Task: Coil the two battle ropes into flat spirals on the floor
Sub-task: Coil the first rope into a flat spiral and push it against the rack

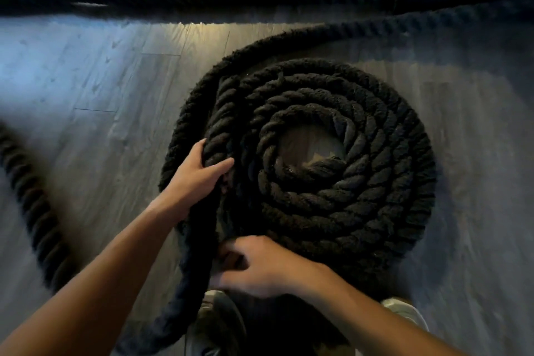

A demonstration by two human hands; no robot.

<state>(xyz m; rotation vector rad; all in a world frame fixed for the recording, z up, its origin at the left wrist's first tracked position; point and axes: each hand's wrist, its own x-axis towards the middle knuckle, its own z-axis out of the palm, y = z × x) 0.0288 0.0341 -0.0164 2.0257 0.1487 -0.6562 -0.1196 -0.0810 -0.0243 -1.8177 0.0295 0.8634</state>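
A black battle rope coil (pixel 332 182) lies as a flat spiral of several turns on the grey wood-plank floor (pixel 86 81), with a small bare patch of floor at its centre. The left hand (pixel 199 173) grips a thick strand at the coil's left rim, fingers wrapped over the top and thumb on the outer side. From that grip the held strand (pixel 196 246) drops toward the bottom of the view, raised off the floor beside the coil. The right hand (pixel 260 266) sits at the coil's lower-left edge, just beside the same strand, with its fingers curled. Motion blur hides whether it actually grips the rope. An outer turn leaves the coil at upper left and trails off to the upper right. A straight rope length (pixel 202 0) lies across the top, well apart from the coil, and another rope section (pixel 29 196) curves along the left. Two shoes (pixel 219 324) show at the bottom edge.
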